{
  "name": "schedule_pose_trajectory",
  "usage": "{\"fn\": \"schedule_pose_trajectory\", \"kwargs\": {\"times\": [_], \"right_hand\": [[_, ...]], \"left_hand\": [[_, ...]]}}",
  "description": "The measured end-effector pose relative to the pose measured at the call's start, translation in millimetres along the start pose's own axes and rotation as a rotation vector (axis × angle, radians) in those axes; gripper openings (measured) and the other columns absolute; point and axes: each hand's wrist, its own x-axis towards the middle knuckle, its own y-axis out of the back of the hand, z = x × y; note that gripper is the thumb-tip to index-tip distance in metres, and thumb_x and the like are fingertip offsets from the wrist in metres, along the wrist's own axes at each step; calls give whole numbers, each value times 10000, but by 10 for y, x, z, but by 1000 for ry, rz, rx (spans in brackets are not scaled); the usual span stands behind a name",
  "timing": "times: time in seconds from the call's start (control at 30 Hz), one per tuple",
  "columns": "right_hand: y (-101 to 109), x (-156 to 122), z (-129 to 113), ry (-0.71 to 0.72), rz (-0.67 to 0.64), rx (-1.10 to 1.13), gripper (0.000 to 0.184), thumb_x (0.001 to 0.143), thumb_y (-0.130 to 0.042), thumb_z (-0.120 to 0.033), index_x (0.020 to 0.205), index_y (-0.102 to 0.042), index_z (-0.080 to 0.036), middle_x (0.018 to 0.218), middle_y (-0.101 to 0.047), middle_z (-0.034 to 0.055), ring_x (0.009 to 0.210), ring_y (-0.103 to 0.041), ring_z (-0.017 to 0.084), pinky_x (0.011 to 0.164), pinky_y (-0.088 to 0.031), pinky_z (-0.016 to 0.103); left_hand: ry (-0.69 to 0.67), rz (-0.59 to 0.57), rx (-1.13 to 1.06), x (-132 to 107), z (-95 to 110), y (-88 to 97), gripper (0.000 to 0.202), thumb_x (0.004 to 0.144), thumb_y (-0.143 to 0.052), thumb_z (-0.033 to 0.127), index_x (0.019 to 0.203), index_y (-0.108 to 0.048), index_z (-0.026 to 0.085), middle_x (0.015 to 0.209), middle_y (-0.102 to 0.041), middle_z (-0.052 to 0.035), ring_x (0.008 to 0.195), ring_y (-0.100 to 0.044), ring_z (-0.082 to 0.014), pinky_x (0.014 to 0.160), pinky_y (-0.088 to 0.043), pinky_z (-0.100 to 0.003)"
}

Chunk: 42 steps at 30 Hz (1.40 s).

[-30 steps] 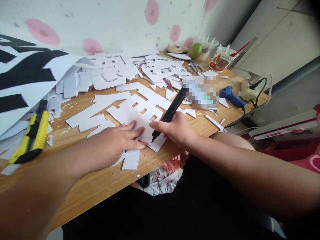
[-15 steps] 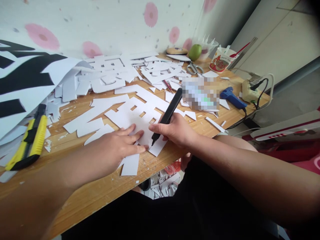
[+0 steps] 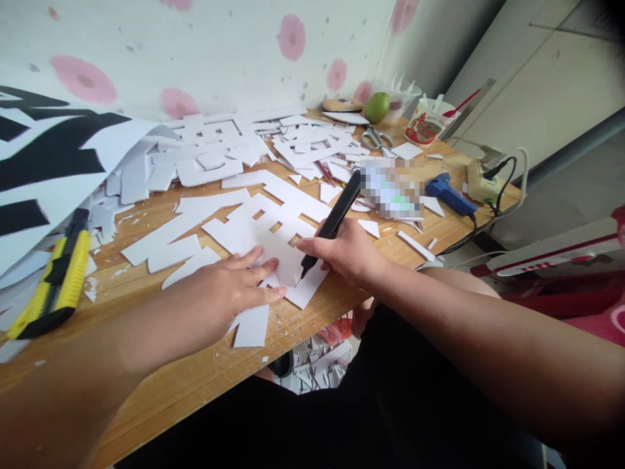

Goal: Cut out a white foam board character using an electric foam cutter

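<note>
On the wooden table (image 3: 161,391) lies a flat white foam board piece (image 3: 273,251) with small rectangular cut-outs. My left hand (image 3: 244,280) rests flat on its near left part, fingers spread. My right hand (image 3: 346,251) grips a black pen-shaped craft knife (image 3: 336,218), slanted, its thin tip down on the board just right of my left fingertips. Whether the tip is sunk into the board cannot be made out. Other white cut pieces (image 3: 188,225) lie left of the board, and a strip (image 3: 251,326) shows below my left hand.
A yellow utility knife (image 3: 56,280) lies at left beside a black-and-white printed sheet (image 3: 58,163). White offcuts (image 3: 209,156) pile along the wall. Scissors (image 3: 375,138), a green fruit (image 3: 377,107), a paper noodle cup (image 3: 426,124), a blue glue gun (image 3: 452,193) and a power strip (image 3: 481,182) stand right.
The craft knife's tip has shifted slightly to the right, with my right hand. My left hand stays flat on the board; the whole view has shifted a little.
</note>
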Motion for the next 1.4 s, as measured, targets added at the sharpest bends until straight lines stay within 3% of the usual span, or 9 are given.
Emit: {"fn": "schedule_pose_trajectory", "kwargs": {"times": [0.2,0.4,0.63,0.87,1.1,1.2,1.4], "right_hand": [[33,25,12,-39,-2,21,290,679,-809,-377,742,-627,-160,648,-650,1,461,-530,95,406,-464,227],[65,45,-32,-19,-22,-18,322,647,-849,-372,721,-616,-163,628,-627,-13,495,-537,94,438,-457,220],[108,82,2,-77,32,93,289,665,-815,-366,747,-615,-173,646,-638,0,482,-553,108,437,-502,253],[163,101,-26,-49,-43,-1,340,659,-833,-414,766,-635,-160,633,-653,18,448,-529,103,403,-452,251],[208,130,37,-57,59,65,366,638,-840,-393,813,-610,-168,655,-660,8,446,-535,99,408,-468,250],[236,144,30,-55,68,56,326,658,-815,-388,751,-593,-168,596,-633,-1,413,-504,87,393,-448,243],[212,128,5,-94,125,109,343,609,-834,-356,752,-580,-177,587,-614,-19,427,-521,94,398,-469,243]], "left_hand": [[-14,-36,-40,-7,-18,14,827,774,-387,-105,1418,-549,388,1619,-311,25,1525,-207,-314,1170,-369,-532],[-7,-67,-61,17,-34,33,811,765,-417,-95,1416,-554,370,1603,-353,15,1527,-196,-296,1183,-343,-518],[-9,-29,-20,21,-31,-73,857,683,-428,-110,1382,-600,355,1597,-363,-37,1511,-196,-352,1168,-356,-554],[-11,44,-35,53,-23,-125,797,699,-465,-77,1345,-634,359,1581,-402,-39,1504,-250,-357,1167,-361,-554],[9,45,-10,29,-56,-175,802,705,-437,-81,1350,-630,354,1592,-371,-23,1513,-210,-341,1167,-360,-556],[10,51,-38,28,-51,-177,792,700,-444,-76,1336,-641,352,1580,-393,-10,1515,-220,-326,1173,-360,-545],[1,85,-54,13,-82,-173,654,761,-518,22,1304,-668,355,1551,-448,-12,1500,-270,-340,1158,-386,-544]]}}
